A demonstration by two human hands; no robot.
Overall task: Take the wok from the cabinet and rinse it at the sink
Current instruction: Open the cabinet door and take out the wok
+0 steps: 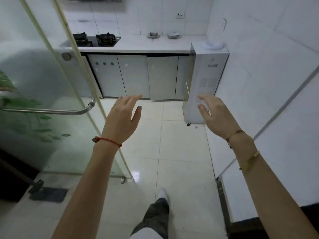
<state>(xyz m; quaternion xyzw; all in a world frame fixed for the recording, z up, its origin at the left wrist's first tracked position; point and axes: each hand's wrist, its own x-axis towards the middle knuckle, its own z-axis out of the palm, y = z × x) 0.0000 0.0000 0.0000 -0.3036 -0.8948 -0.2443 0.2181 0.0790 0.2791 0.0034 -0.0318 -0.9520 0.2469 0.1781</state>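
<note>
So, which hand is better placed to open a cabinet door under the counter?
Probably the left hand. It is held out open, roughly in line with the closed cabinet doors under the counter. The right hand, also open and empty, lines up with the white appliance beside them. Both are still far away.

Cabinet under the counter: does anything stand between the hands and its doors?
Nothing visible. Left hand and right hand are open above bare floor; the cabinet doors ahead are closed, hiding any wok.
</note>
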